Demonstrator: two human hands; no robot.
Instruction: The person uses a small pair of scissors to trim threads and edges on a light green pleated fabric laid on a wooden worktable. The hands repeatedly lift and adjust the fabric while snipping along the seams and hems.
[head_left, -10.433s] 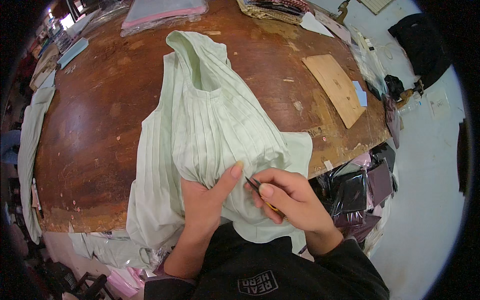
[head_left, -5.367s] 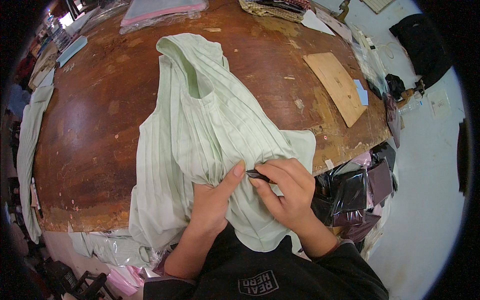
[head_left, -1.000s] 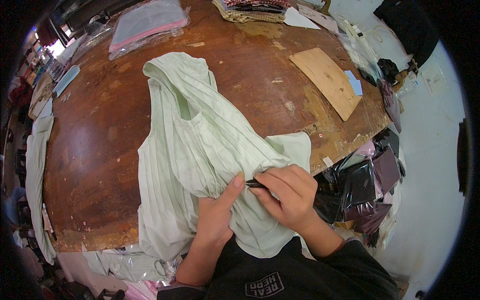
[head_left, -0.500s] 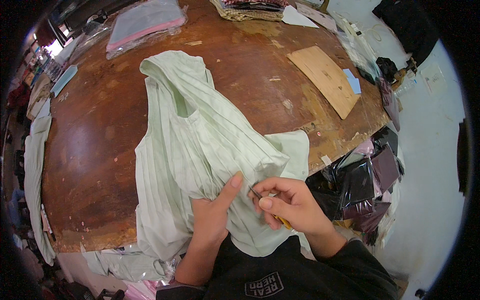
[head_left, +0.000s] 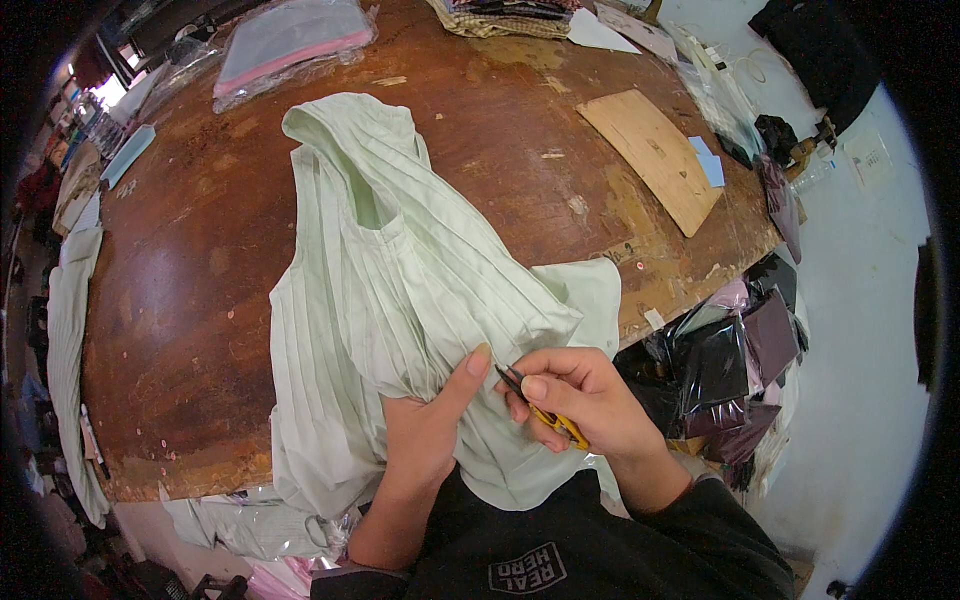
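A pale mint pleated sleeveless garment (head_left: 350, 300) lies bunched on the wooden table (head_left: 180, 300) and hangs over its near edge. My left hand (head_left: 428, 425) grips the gathered lower part, thumb pressed on top of the cloth. My right hand (head_left: 585, 405) holds yellow-and-black thread snips (head_left: 560, 425), dark tips angled up-left toward the fabric just right of my left thumb. Whether the tips touch the cloth I cannot tell.
A wooden board (head_left: 650, 160) lies at the back right, bagged items (head_left: 290, 45) and folded checked fabrics (head_left: 500, 18) at the far edge. Dark packaged bundles (head_left: 720, 370) fill the space below the right edge; a long pale cloth (head_left: 72, 370) lies along the left.
A second ago the snips pointed left with my fingers over them; now my right hand sits lower, turned to show their yellow handle. My left hand keeps its grip.
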